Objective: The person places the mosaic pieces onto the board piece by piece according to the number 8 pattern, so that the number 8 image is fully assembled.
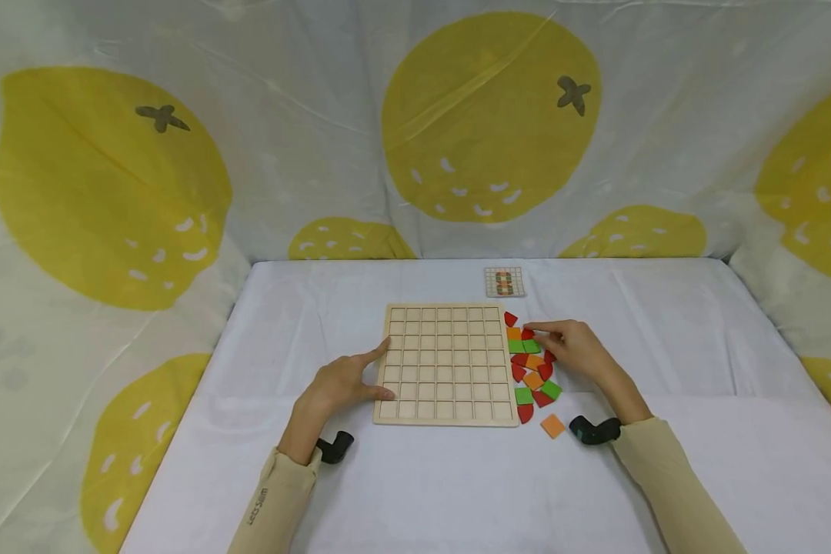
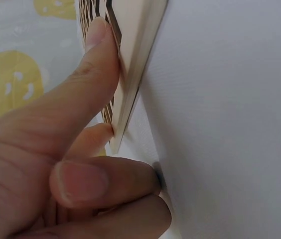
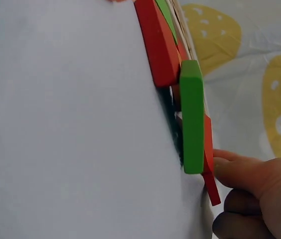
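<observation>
One gridded board (image 1: pixel 445 365) is laid on a white cloth (image 1: pixel 443 492), its left side touched by the left hand (image 1: pixel 339 382), thumb and forefinger spread wide. Beside its right edge, the right hand (image 1: pixel 573 346) is held over coloured pieces (image 1: pixel 523 396), fingertips narrowly apart at a red piece (image 1: pixel 528 335); whether it is pinched cannot be told. Light, stiff and smooth by their look, the pieces would probably be best taken by their edges. Four green pieces (image 1: pixel 551 390), four orange pieces (image 1: pixel 552 425) and some eight red pieces (image 1: pixel 525 414) are counted, with one pattern card (image 1: pixel 505 282) set beyond.

Tiles (image 1: pixel 533 380) are red, green, orange; the board (image 1: pixel 445 365) gridded.
</observation>
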`<state>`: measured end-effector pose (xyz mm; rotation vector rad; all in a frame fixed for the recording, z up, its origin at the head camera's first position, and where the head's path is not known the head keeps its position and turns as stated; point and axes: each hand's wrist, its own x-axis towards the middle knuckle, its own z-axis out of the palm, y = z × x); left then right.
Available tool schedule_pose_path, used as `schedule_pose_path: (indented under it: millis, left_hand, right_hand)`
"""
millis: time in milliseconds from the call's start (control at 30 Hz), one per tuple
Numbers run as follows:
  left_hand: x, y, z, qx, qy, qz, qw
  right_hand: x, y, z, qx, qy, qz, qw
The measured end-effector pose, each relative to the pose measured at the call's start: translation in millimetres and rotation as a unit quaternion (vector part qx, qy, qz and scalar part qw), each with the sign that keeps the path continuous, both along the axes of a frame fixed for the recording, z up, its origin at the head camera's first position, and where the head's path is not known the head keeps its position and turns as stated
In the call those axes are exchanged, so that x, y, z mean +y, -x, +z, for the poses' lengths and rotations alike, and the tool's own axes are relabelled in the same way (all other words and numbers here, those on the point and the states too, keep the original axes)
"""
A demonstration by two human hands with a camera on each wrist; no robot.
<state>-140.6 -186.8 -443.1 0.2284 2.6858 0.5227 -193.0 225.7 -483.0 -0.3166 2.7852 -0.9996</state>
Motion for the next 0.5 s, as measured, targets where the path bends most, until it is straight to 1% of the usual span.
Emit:
schedule_pose_path:
  millis: [133,333,400,500]
  left_hand:
    - [0.1,0.3,0.6,0.0,0.001,-0.001,1.0]
    - [0.4,-0.1,1.1,0.001,0.004,0.001,1.0]
    - [0.3,0.1,0.9,0.0,0.003,0.001,1.0]
    - [-0.1,0.3,0.6,-0.002,0.0,0.001,1.0]
  right_hand:
    - [3.3,-1.2,3.6,0.015,-0.015,-0.015,0.9997]
    - [6.9,-1.6,3.0,0.034,-0.024,-0.045,0.9981]
    - [7.9,-2.1,2.4,0.033,-0.022,-0.057,0.9976]
    - [11.0,-2.8,0.8,0.018,-0.01,-0.07,0.9973]
